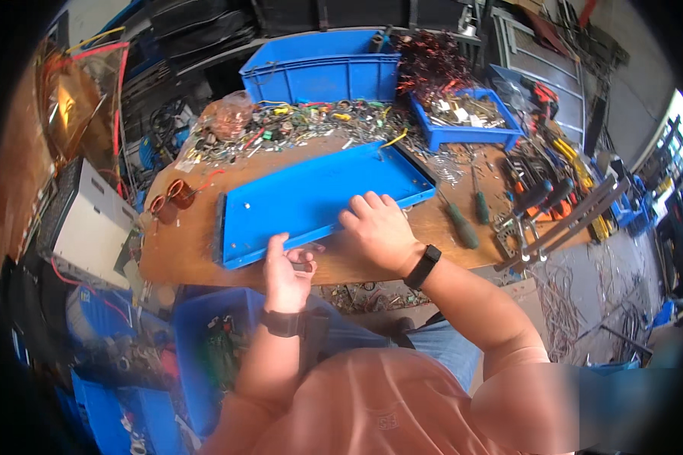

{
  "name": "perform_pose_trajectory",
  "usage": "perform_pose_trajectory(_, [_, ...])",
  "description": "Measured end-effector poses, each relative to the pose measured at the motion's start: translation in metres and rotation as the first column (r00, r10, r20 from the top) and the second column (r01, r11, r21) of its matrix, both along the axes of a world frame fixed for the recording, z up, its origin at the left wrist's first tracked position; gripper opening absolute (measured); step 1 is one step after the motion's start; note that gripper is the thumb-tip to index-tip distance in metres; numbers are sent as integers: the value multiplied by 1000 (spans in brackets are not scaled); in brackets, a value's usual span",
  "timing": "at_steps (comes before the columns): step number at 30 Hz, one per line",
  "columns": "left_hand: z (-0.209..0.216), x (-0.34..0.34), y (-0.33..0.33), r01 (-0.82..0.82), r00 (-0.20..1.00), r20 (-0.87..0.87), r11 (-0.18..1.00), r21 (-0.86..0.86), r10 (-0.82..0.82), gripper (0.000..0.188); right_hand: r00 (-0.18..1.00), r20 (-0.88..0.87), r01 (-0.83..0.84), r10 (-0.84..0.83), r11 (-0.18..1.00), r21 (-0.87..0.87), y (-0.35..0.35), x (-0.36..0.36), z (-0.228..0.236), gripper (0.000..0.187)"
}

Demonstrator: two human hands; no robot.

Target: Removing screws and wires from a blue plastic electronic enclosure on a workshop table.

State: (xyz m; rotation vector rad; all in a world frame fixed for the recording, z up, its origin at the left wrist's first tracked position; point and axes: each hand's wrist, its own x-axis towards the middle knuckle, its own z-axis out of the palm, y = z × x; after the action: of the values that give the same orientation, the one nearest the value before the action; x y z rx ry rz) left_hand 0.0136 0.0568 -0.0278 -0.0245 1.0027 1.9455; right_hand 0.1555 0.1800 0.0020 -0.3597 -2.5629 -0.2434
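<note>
A shallow blue tray-like panel point(311, 196) with dark strips at both ends lies aslant on the wooden workbench. A few tiny bits rest on it, and a yellow strip stands at its far right end. My left hand point(287, 274) is at its near edge, palm turned up, thumb and fingers apart, with nothing plainly held. Over the near right part of the panel is my right hand point(381, 231), back upward, its fingers curled down and pressed together. What those fingers hold, if anything, is hidden beneath them.
Scrap wire and small parts point(296, 125) heap along the bench's back, before a large blue crate point(322, 76). A smaller blue bin point(470, 136) holds metal pieces. Screwdrivers point(460, 226) and other tools lie right; copper-coloured rings point(176, 193) lie left. Another blue bin point(186, 326) stands below.
</note>
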Motion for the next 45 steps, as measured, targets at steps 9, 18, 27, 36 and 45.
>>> perform_pose_trajectory(9, [18, -16, -16, 20, 1000, -18, 981, 193, -17, 20, 998, -57, -41, 40, 999, -5, 3, -23, 36, 11])
perform_pose_trajectory(18, [6, -28, -21, 138, 990, -29, 980, 141, -135, 22, 997, -52, -54, 48, 993, -106, 42, -48, 60, 15])
perform_pose_trajectory(27, [26, -28, -9, 91, 994, 53, 991, 98, -97, 18, 990, -143, -1, -15, 994, -108, 35, -52, 45, 16])
perform_pose_trajectory(36, [22, -37, -2, 115, 985, 102, 971, 210, -139, 29, 969, -245, -10, -17, 994, -110, 18, -37, 28, 18])
perform_pose_trajectory(45, [31, -48, -3, 60, 994, 90, 995, 76, -66, 31, 961, -276, -42, 8, 992, -120, 18, -32, 25, 17])
